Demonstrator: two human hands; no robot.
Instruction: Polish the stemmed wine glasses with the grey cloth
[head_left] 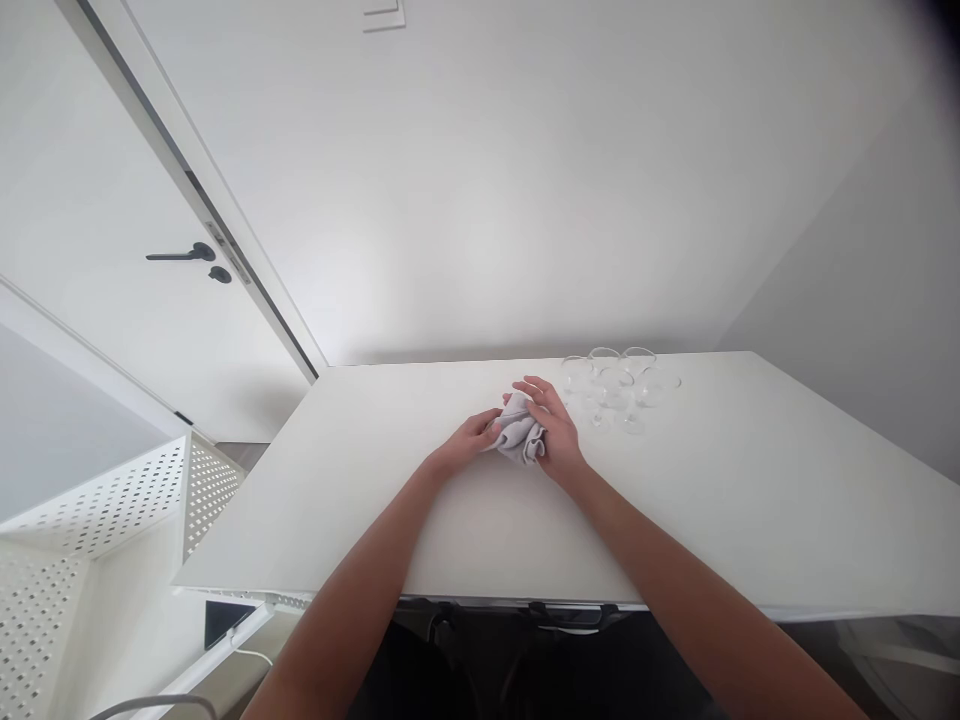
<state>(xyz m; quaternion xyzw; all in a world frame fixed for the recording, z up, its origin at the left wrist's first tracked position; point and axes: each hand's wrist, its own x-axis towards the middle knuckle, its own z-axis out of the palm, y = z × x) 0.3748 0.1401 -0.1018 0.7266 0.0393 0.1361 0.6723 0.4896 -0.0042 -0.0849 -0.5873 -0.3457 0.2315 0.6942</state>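
A crumpled light grey cloth [516, 432] is held between both hands above the middle of the white table. From its left side, my left hand [466, 442] pinches the cloth between thumb and fingers. My right hand [559, 432] wraps round the other side, with its thumb across the folds and its fingers curved behind. Whether anything lies inside the bundle, I cannot tell. Just right of my right hand stand several clear stemmed glasses [616, 390], grouped close together near the wall.
The white table [300, 500] reaches up to a white wall [480, 200]. At the left is a white door with a black handle [180, 256]. Below it are white perforated panels [112, 500]. A white light switch [384, 18] is on the wall.
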